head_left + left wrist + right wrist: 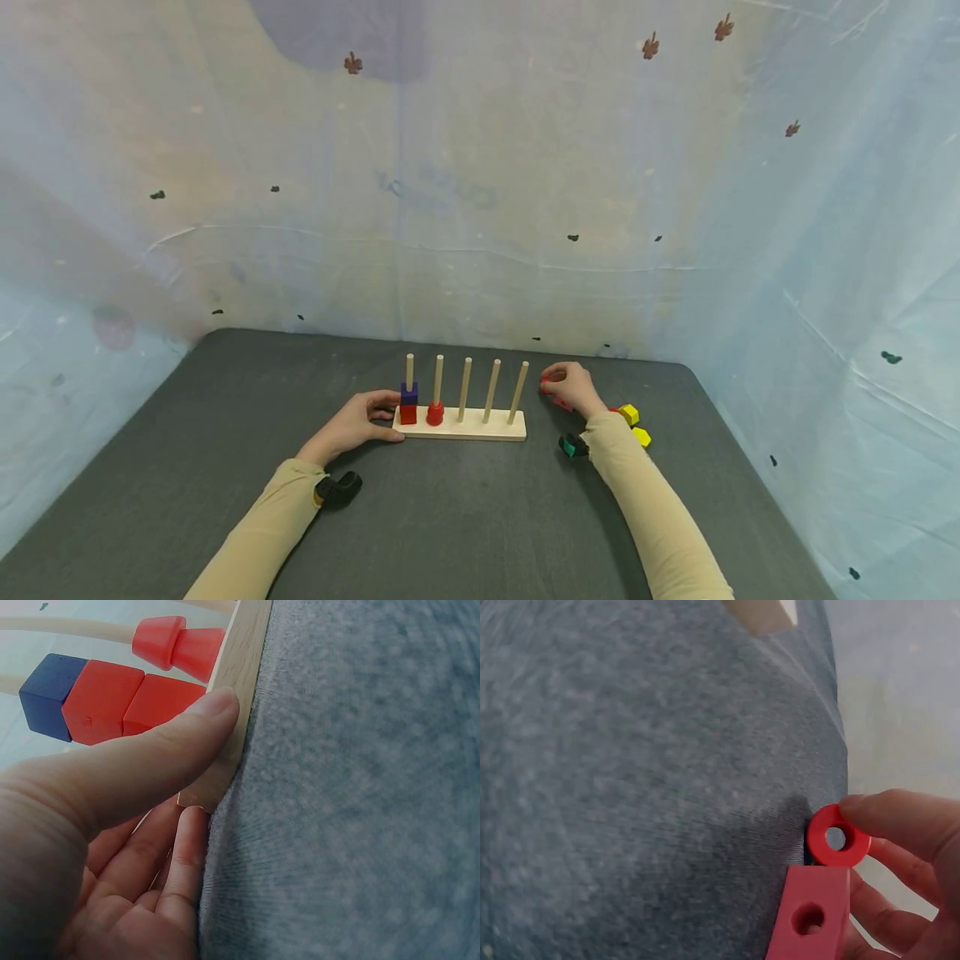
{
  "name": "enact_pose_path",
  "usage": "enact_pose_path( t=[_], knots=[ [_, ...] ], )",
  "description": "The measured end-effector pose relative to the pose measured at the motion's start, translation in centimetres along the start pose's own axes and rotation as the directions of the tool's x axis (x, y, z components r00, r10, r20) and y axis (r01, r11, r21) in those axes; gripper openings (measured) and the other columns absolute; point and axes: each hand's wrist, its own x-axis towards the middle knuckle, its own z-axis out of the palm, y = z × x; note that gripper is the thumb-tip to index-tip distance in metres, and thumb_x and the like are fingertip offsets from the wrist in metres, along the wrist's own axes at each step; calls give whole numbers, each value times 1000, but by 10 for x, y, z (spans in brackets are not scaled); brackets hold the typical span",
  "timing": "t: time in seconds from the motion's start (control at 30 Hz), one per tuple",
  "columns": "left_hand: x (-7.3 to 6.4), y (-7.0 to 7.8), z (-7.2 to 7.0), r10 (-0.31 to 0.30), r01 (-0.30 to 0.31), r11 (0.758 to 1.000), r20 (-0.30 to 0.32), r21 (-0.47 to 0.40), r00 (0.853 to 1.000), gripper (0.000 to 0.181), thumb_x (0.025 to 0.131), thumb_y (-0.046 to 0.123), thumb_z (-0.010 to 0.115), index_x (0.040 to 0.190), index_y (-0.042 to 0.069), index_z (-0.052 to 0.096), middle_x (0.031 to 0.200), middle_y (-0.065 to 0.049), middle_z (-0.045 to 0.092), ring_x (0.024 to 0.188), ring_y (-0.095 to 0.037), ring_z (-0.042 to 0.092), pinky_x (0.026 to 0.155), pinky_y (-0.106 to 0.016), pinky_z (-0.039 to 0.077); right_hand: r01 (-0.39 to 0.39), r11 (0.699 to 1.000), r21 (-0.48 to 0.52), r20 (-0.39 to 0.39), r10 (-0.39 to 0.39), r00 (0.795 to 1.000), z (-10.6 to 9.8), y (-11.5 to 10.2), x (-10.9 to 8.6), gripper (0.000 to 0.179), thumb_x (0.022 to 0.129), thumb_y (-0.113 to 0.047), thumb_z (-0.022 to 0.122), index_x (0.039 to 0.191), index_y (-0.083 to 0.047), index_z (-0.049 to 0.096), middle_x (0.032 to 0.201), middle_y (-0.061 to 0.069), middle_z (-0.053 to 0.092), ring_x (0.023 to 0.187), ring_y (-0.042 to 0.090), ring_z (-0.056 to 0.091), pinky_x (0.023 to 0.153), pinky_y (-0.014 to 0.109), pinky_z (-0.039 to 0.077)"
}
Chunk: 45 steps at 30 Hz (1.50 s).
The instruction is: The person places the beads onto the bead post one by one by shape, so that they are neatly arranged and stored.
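A wooden peg board (468, 430) with several upright pegs lies on the table. On its leftmost peg, a blue cube (46, 697) sits above red cubes (105, 701). The neighbouring peg carries red tapered beads (435, 414). My left hand (362, 425) holds the board's left end, with the thumb along the front edge; in the left wrist view, the other fingers curl by the end. To the board's right, my right hand (573, 388) pinches a red round bead (821, 844) with a hole through it. Right beside that bead is a pinkish-red block (825, 889) with a hole.
Yellow blocks (629, 414) lie on the grey table (465, 517) by the right forearm, partly hidden by the sleeve. Another red piece (613, 409) shows beside them. A patterned sheet (480, 208) hangs behind the table and along its sides.
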Motion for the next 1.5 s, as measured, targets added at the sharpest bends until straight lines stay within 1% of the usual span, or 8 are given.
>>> enact_pose_path(
  t=[0.47,0.73,0.87,0.97,1.07,1.13,1.33,1.5],
  knots=[
    [1,-1,0,-3,3,1000,-5,-4,1000,73,70,18,87,133,1,52,129,-16,56,113,-28,55,97,-44,46,29,999,27,36,-30,999,1,1,0,25,85,-2,68,110,-1,67,106,13,66,91,25,61,72,35,54],
    [0,-1,0,-5,5,1000,7,-14,1000,74,71,19,86,134,1,52,130,-16,55,113,-28,55,97,-45,45,56,986,158,8,-58,998,-2,7,-8,29,87,-2,69,115,1,66,109,15,65,91,26,64,67,34,56],
    [0,0,0,-1,1,1000,5,-9,1000,74,71,19,86,134,1,52,130,-16,55,114,-28,55,97,-44,45,47,961,273,-13,-46,999,-7,9,-10,33,88,-5,68,120,-1,64,113,14,64,96,26,64,67,34,56],
    [0,1,0,-2,2,1000,1,-2,1000,74,71,19,86,133,0,52,130,-16,55,114,-28,55,97,-44,45,57,926,374,-34,-48,998,-11,6,-13,33,88,-6,68,121,-6,64,117,12,62,102,26,62,77,40,56],
    [0,2,0,2,-2,1000,0,4,1000,73,71,18,86,133,0,52,129,-16,55,113,-28,55,97,-44,46,111,891,440,-74,-87,993,-16,2,-20,32,88,-4,68,119,-9,65,119,11,61,106,26,61,86,48,52],
    [0,2,0,4,-4,1000,0,3,1000,72,71,18,86,133,0,53,130,-16,55,114,-28,55,97,-44,46,171,872,459,-111,-135,985,-17,-1,-26,32,87,-2,68,119,-8,64,118,13,62,106,26,61,88,47,51],
    [0,1,0,-6,6,1000,-5,14,1000,72,71,18,86,133,0,52,131,-17,54,115,-29,54,97,-44,45,334,854,399,-218,-265,939,-25,-19,-44,33,87,-2,70,119,-4,64,114,14,64,100,23,62,82,27,53],
    [0,1,0,-12,12,1000,-4,19,1000,72,72,18,85,134,0,52,132,-17,53,115,-30,54,98,-44,45,465,803,372,-260,-390,883,-38,-49,-62,32,86,1,69,118,0,64,113,18,63,98,28,62,86,34,52]
  ],
)
